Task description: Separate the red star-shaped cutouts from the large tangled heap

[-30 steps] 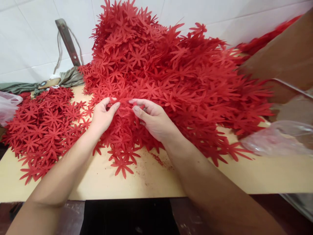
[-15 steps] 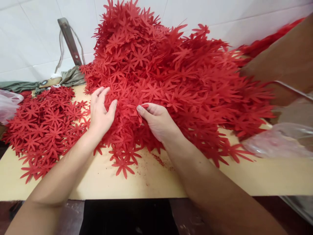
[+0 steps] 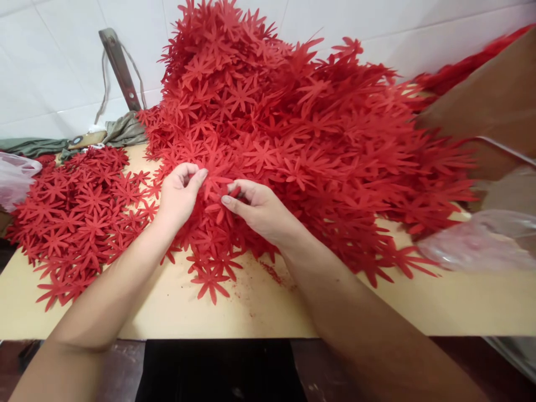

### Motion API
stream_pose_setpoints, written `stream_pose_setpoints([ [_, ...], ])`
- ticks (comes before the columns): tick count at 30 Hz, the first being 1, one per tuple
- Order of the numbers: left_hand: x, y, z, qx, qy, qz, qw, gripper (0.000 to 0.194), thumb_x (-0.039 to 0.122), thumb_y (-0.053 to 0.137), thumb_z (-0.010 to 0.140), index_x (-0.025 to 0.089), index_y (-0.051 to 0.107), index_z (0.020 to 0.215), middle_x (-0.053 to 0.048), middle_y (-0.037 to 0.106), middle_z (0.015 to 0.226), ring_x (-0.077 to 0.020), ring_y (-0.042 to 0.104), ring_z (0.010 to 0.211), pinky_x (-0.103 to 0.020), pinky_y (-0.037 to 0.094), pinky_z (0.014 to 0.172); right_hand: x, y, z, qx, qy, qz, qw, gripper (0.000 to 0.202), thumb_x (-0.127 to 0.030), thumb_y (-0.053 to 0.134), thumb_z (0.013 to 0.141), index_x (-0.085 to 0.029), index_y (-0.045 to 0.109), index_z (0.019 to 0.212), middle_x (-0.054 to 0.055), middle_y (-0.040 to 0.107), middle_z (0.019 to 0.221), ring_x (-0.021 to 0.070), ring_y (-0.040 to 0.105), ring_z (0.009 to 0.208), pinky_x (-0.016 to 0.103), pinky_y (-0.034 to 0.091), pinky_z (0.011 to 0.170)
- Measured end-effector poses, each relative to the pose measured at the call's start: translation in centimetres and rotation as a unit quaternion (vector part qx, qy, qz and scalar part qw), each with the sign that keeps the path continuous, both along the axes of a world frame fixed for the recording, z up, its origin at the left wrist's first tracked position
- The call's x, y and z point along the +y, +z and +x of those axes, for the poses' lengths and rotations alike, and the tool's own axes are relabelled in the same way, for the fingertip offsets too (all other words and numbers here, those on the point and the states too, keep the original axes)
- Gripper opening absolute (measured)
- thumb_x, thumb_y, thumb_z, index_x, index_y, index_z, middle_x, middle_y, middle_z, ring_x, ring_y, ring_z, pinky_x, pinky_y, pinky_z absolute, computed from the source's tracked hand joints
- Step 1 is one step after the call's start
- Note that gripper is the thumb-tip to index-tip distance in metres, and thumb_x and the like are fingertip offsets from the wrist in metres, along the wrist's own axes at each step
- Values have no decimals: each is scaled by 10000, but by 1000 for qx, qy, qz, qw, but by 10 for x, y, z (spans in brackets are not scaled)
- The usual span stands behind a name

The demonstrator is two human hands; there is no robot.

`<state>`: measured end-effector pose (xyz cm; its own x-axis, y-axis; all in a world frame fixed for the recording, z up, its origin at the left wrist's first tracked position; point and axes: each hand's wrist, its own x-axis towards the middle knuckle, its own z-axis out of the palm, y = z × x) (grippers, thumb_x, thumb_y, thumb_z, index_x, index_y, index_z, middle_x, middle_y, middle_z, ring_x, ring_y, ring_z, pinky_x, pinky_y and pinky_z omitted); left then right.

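Observation:
In front of me, a tall heap of red flower-shaped cutouts (image 3: 259, 106) with narrow petals leans against the wall. My left hand (image 3: 181, 192) pinches a petal of a red flower cutout (image 3: 215, 173) at the near side of the heap, thumb against fingers. Just to its right, my right hand (image 3: 259, 209) is closed, thumb and forefinger gripping red petals low on the same or an adjoining cutout; the overlap hides which. Below my hands, a few loose cutouts (image 3: 211, 282) lie flat on the table.
A lower pile of red cutouts (image 3: 79, 212) spreads at the left on the pale table (image 3: 176, 318). Behind it are a metal bracket (image 3: 119, 67) and grey-green cloth (image 3: 125, 129). Clear plastic (image 3: 481, 240) and brown cardboard (image 3: 481, 95) stand at the right.
My left hand has come down and to the right, its spread fingers closing on a petal. My right hand has moved slightly left, toward it.

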<state>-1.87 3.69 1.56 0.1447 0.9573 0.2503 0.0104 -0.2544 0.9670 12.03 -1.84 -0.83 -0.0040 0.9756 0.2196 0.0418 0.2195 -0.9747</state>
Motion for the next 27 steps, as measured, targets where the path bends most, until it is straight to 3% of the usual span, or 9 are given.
stream_pose_setpoints([
  [3, 5, 0, -2, -17, 32, -3, 999, 184, 64, 623, 749, 164, 508, 647, 64, 489, 566, -50, 406, 512, -179, 353, 537, 0, -1, 2, -11, -26, -4, 1000, 378, -485, 704, 692, -183, 484, 633, -69, 415, 560, 49, 323, 512, 236, 301, 525],
  [8, 4, 1, -2, -12, -2, 2, 1000, 160, 3, 638, 687, 153, 601, 730, 39, 598, 677, -69, 511, 624, -191, 411, 653, 1, -2, 3, -7, -57, 3, 998, 503, -662, 660, 662, -191, 490, 615, -58, 401, 521, 61, 317, 501, 234, 263, 479],
  [11, 2, 2, -2, 24, -5, -18, 1000, 152, 54, 660, 715, 149, 579, 629, 50, 534, 564, -72, 436, 543, -211, 355, 576, 2, -3, 3, -8, -65, 17, 998, 562, -740, 617, 637, -194, 486, 605, -55, 388, 519, 64, 305, 505, 242, 275, 490],
  [13, 2, 3, -2, 45, 3, -31, 999, 266, 102, 666, 747, 157, 508, 541, 61, 449, 488, -68, 356, 489, -226, 299, 525, 2, -3, 3, -4, -64, 16, 998, 571, -752, 605, 637, -196, 480, 605, -55, 372, 524, 67, 298, 509, 246, 277, 495],
  [18, 3, 1, -5, 74, 24, 7, 997, 450, 291, 699, 773, 177, 364, 495, 74, 295, 459, -61, 250, 471, -235, 241, 484, 0, -1, 1, 20, -52, 15, 998, 484, -654, 666, 665, -196, 509, 658, -47, 396, 567, 73, 336, 528, 245, 297, 504],
  [22, 4, -3, -6, 77, 10, 16, 997, 502, 439, 742, 705, 182, 351, 521, 70, 316, 489, -56, 263, 487, -232, 233, 476, -3, 3, 0, 42, -53, 28, 997, 445, -532, 730, 668, -197, 618, 939, -22, 529, 702, 96, 463, 627, 262, 413, 615],
  [25, 3, -5, -5, 67, 0, 11, 998, 507, 420, 770, 673, 180, 349, 522, 74, 330, 492, -51, 263, 487, -227, 237, 483, -5, 5, -1, 42, -48, 40, 997, 478, -467, 743, 683, -222, 617, 1074, -33, 520, 686, 103, 471, 622, 272, 440, 630],
  [27, 2, -5, -3, 58, -16, 5, 998, 444, 357, 763, 688, 175, 389, 534, 73, 357, 500, -51, 288, 494, -220, 255, 494, -5, 6, -1, 33, -38, 41, 998, 421, -439, 742, 692, -218, 632, 1033, -35, 520, 663, 100, 469, 601, 269, 442, 609],
])
